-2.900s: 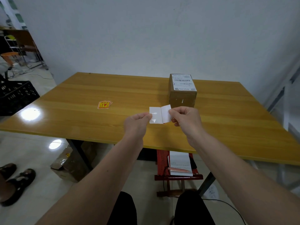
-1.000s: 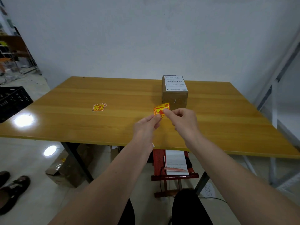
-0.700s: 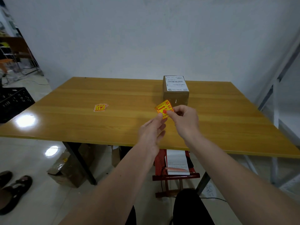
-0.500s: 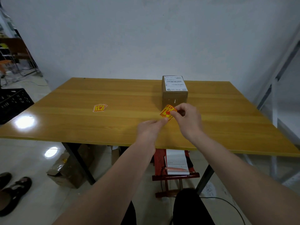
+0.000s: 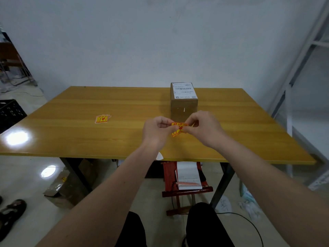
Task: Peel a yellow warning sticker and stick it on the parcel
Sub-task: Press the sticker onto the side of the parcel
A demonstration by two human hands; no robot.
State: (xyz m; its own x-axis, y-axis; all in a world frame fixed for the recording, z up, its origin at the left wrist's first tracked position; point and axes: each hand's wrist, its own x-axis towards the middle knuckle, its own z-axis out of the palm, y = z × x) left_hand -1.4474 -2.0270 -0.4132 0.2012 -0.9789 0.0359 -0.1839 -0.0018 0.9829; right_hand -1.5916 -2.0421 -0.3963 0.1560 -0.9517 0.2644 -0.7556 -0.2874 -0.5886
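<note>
A yellow warning sticker (image 5: 178,128) with red print hangs between my two hands, a little above the table. My left hand (image 5: 156,130) pinches its left edge and my right hand (image 5: 203,128) pinches its right edge. Just behind them stands the parcel (image 5: 183,100), a small brown cardboard box with a white shipping label on top. A piece of white backing paper (image 5: 159,156) shows beneath my left wrist at the table's front edge.
A small stack of yellow stickers (image 5: 101,119) lies on the wooden table (image 5: 80,136) to the left. Under the table stands a red stool (image 5: 185,179) with papers on it. A black crate (image 5: 9,113) sits on the floor at the left.
The white backing came off and the yellow sticker's printed face now shows. My left hand let go, then took the sticker's left edge again; both hands now stretch it flat near the parcel.
</note>
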